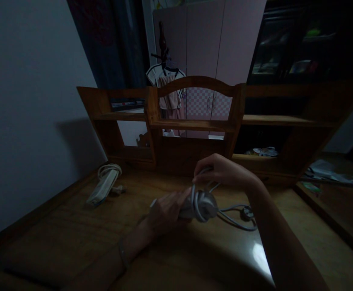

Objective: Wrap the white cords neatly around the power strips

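While the room is quite dark, two hands are visible over the wooden surface [73,226], and both work on one white power strip [205,202]. The left hand [166,210] grips the strip from its left end; its fingers [182,197] are curled and pressed together around the body. The right hand [221,169] is above the strip, and its fingers [199,176] pinch the white cord [196,198], which makes several loops around the strip. I cannot count the loops exactly. The strip is held a little above the surface, near its middle, in front of the shelf unit. The free part of the cord [234,220] lies on the surface to the right and ends in one plug [245,213], which rests just beside the right forearm.

A second power strip [102,188] lies well apart on the left side of the surface, close to the wall, with its own cord [110,169] bundled at its far end. So there are two strips in total, one in the hands and one lying.

Behind stands one wooden shelf unit [194,125] with open compartments. Through its middle opening, some clothes on a hanger [167,87] are visible. Some papers [324,171] lie at the right, on a lower side part.
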Available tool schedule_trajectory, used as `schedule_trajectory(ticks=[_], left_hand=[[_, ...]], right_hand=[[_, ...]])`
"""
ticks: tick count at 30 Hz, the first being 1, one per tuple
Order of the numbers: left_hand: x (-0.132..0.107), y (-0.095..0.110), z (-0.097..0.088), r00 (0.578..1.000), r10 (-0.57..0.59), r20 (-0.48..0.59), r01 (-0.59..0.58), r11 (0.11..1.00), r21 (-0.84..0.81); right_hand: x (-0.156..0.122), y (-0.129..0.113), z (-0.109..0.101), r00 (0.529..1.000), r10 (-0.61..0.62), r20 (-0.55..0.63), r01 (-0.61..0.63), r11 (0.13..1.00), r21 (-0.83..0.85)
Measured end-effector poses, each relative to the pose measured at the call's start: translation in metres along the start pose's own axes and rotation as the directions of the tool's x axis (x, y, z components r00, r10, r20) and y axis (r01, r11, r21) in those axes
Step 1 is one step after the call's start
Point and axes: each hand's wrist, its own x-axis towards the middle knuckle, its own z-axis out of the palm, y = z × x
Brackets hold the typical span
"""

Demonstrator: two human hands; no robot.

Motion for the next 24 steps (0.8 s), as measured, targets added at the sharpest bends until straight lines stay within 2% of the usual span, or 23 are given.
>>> schedule_trajectory(ticks=[3,5,7,9,11,13,14,16,19,21,24], left_hand=[[-0.003,0.004,0.003,0.979,-0.159,-0.129,0.147,0.985,-0.095],[-0.004,0.006,0.006,0.947,-0.292,-0.136,0.266,0.947,-0.182],[-0.003,0.006,0.008,0.897,-0.418,-0.143,0.371,0.888,-0.27],[0.001,0.004,0.009,0.815,-0.558,-0.158,0.483,0.804,-0.346],[0.006,-0.001,0.008,0.711,-0.68,-0.179,0.571,0.706,-0.419],[0.011,-0.007,0.008,0.618,-0.764,-0.187,0.613,0.616,-0.494],[0.013,-0.009,0.009,0.59,-0.786,-0.186,0.619,0.588,-0.522],[0.016,-0.015,0.01,0.562,-0.808,-0.177,0.637,0.559,-0.53],[0.016,-0.021,0.01,0.541,-0.83,-0.135,0.71,0.537,-0.457],[0.015,-0.025,0.008,0.518,-0.849,-0.108,0.756,0.513,-0.407],[0.015,-0.032,0.004,0.491,-0.865,-0.105,0.782,0.49,-0.385]], right_hand=[[0.005,0.012,0.002,1.0,-0.03,0.008,0.03,0.997,0.069],[0.011,0.021,0.007,0.999,-0.047,0.005,0.047,0.996,0.08],[0.018,0.027,0.015,0.999,-0.055,0.0,0.055,0.997,0.06],[0.023,0.031,0.023,0.999,-0.044,-0.027,0.044,0.999,0.008],[0.025,0.031,0.029,0.997,-0.003,-0.072,-0.003,0.996,-0.087],[0.026,0.028,0.032,0.992,0.069,-0.11,-0.091,0.974,-0.208],[0.025,0.025,0.033,0.987,0.112,-0.119,-0.14,0.953,-0.269],[0.025,0.02,0.034,0.974,0.194,-0.121,-0.225,0.897,-0.379],[0.024,0.013,0.036,0.953,0.277,-0.126,-0.302,0.803,-0.515],[0.024,0.008,0.039,0.947,0.289,-0.137,-0.313,0.748,-0.585],[0.023,0.0,0.043,0.96,0.24,-0.143,-0.274,0.711,-0.647]])
